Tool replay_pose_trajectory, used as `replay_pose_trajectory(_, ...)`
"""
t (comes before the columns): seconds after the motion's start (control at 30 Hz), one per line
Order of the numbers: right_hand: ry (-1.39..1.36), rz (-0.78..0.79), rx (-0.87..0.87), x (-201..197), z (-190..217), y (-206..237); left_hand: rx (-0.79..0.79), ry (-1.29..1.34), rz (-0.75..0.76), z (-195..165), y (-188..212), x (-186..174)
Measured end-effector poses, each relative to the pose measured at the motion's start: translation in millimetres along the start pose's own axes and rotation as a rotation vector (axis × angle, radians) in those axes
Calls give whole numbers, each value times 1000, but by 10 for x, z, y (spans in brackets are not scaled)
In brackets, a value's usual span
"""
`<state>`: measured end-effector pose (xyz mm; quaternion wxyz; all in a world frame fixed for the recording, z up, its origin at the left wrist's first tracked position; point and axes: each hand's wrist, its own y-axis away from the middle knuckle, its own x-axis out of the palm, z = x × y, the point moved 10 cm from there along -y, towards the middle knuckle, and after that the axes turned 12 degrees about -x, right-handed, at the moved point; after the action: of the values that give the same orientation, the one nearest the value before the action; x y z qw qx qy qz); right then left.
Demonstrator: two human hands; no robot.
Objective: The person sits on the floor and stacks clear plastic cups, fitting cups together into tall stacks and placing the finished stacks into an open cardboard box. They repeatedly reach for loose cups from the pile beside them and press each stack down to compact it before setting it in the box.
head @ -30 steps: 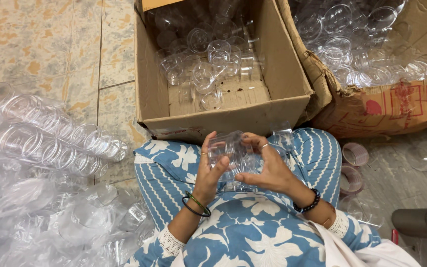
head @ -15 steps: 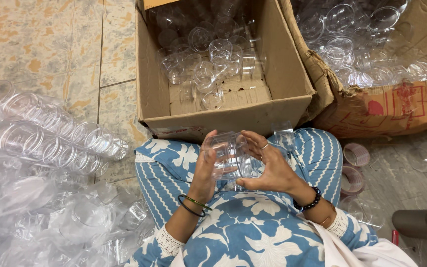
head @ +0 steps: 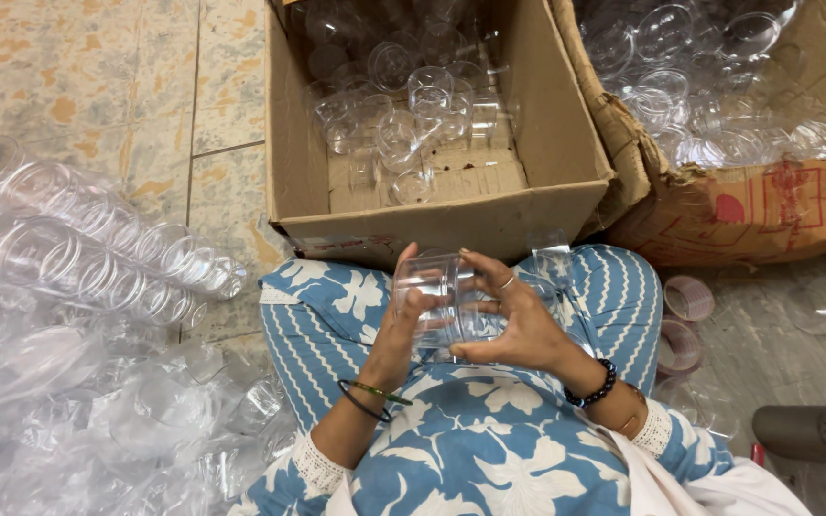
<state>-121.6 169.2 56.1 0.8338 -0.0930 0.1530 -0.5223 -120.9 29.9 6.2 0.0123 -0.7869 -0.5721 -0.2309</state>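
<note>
Left hand (head: 402, 320): my left hand is raised in front of my lap, palm turned inward toward the right, fingers pointing up and away from me, thumb side uppermost.
Left fingers (head: 405, 260): held close together and slightly curled, the tips pressing against what I grip.
Left wrist: bent a little, forearm bare and angled up from the lower left, two thin bangles around it.
Right hand (head: 518, 320): my right hand faces the left one, palm inward, fingers spread and curled in a cupping grip, a ring on one finger.
Right wrist: a dark beaded bracelet circles it, forearm coming in from the lower right.
Hands together: close, almost meeting, level with each other.
</note>
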Motion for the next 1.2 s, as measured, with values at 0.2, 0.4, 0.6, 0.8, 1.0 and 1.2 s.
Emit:
replay_pose_trajectory(0.2,682,13,-173,100,338,-242,53,-320,-354,130,40,-338)
replay_pose_trajectory(0.4,651,104,-375,422,333,-306,311,253,-401,81,178,-1541)
replay_pose_trajectory(0.6,545,1,-184,165,-51,-266,320,762,-666,-260,100,-3814)
replay_pose_trajectory(0.8,581,-60,-111,-27,-227,-211,208,778,-1115,-378,94,-4734)
replay_pose_trajectory(1.0,769,15,-120,-99,-350,-289,-144,704,-1219,-52,91,-4623)
replay_pose_trajectory(1.2,907,198,-265,366,-655,-595,297,319,-1039,153,-92,-3515)
